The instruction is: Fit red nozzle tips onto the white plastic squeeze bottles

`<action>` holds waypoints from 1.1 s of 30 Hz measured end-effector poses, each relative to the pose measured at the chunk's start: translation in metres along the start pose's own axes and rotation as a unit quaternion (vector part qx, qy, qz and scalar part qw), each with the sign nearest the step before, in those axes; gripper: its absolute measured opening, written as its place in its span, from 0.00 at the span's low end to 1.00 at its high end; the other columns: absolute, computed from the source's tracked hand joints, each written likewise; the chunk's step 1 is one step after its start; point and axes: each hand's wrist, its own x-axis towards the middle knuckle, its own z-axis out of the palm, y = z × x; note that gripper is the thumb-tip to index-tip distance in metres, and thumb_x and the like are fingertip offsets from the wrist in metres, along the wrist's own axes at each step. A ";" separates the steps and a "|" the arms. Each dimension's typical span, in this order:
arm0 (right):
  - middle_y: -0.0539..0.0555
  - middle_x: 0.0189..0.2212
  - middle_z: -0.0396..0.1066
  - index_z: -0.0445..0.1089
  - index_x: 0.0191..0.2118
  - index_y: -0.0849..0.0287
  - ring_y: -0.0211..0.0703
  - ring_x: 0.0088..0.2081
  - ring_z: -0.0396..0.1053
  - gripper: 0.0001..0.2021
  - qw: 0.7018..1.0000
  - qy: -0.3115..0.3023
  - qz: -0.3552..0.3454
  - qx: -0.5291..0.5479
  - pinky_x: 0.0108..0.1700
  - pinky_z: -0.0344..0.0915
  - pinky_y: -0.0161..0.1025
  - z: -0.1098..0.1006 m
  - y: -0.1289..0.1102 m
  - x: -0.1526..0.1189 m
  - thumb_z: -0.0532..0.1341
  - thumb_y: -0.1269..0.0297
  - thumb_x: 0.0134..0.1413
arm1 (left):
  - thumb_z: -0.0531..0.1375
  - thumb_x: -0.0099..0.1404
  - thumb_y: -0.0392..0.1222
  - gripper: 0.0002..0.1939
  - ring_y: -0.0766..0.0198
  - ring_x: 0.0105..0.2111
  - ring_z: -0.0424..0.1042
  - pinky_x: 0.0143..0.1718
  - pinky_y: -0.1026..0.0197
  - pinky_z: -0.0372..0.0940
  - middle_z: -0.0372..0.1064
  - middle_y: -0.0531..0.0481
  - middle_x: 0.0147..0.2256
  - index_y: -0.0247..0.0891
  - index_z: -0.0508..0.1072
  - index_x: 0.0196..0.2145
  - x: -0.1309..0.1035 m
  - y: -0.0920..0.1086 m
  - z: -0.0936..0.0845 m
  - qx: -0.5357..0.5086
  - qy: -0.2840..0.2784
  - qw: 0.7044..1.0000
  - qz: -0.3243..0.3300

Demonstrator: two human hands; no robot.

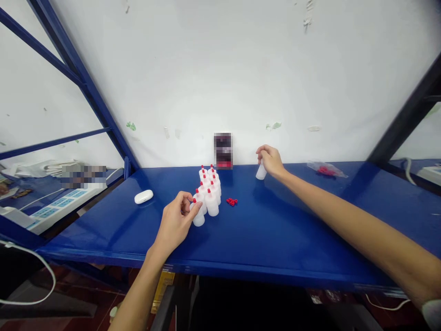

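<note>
Two rows of white squeeze bottles with red tips [212, 202] stand upright on the blue table. At the near end of the left row, my left hand [177, 216] has its thumb and fingers round a squeeze bottle [199, 219] with a red tip. Farther back and to the right, my right hand [270, 160] grips another white bottle [261, 172], slightly tilted; its top is hidden by the fingers. Between the rows and my right hand lies a small pile of red caps [232, 202].
A white earbud case [144, 196] lies on the table's left side. At the back right is a clear plastic bag [327, 169] with red pieces. A blurred dark package [223, 151] stands against the wall. Blue shelf posts [93, 96] and a power strip [62, 208] are at left.
</note>
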 end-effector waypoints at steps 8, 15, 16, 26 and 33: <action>0.48 0.20 0.65 0.67 0.28 0.58 0.38 0.22 0.66 0.08 0.999 -0.049 0.014 -0.017 0.28 0.59 0.36 0.004 0.010 0.006 0.51 0.70 0.44 | 0.50 0.71 0.57 0.17 0.65 0.23 0.61 0.28 0.64 0.56 0.59 0.59 0.25 0.43 0.60 0.50 -0.001 -0.002 0.002 -0.010 -0.044 0.998 -0.034; 0.49 0.20 0.69 0.70 0.29 0.59 0.40 0.27 0.68 0.09 0.996 -0.083 0.027 -0.001 0.32 0.61 0.36 0.010 0.011 0.013 0.53 0.71 0.42 | 0.60 0.64 0.58 0.35 0.60 0.26 0.68 0.30 0.62 0.60 0.67 0.56 0.28 0.43 0.53 0.62 -0.003 0.008 0.005 0.057 -0.072 0.995 -0.042; 0.49 0.19 0.69 0.70 0.29 0.59 0.40 0.26 0.68 0.09 0.996 -0.083 0.031 0.007 0.32 0.61 0.36 0.011 0.011 0.013 0.53 0.71 0.42 | 0.60 0.64 0.57 0.37 0.59 0.26 0.70 0.30 0.61 0.61 0.68 0.55 0.28 0.43 0.52 0.63 -0.003 0.009 0.006 0.069 -0.077 0.994 -0.040; 0.47 0.17 0.65 0.65 0.29 0.59 0.37 0.20 0.66 0.07 0.983 -0.066 0.096 0.138 0.25 0.63 0.34 0.019 0.013 -0.001 0.55 0.68 0.39 | 0.57 0.62 0.64 0.35 0.43 0.40 0.76 0.34 0.58 0.62 0.76 0.39 0.41 0.36 0.64 0.58 0.011 0.013 0.016 0.190 -0.078 0.976 -0.071; 0.47 0.17 0.66 0.65 0.27 0.60 0.36 0.19 0.65 0.07 0.968 -0.096 0.128 0.195 0.23 0.62 0.34 0.020 0.018 -0.014 0.58 0.63 0.39 | 0.55 0.62 0.66 0.29 0.44 0.36 0.76 0.31 0.58 0.60 0.77 0.40 0.39 0.39 0.71 0.46 0.014 0.014 0.022 0.234 -0.080 0.966 -0.080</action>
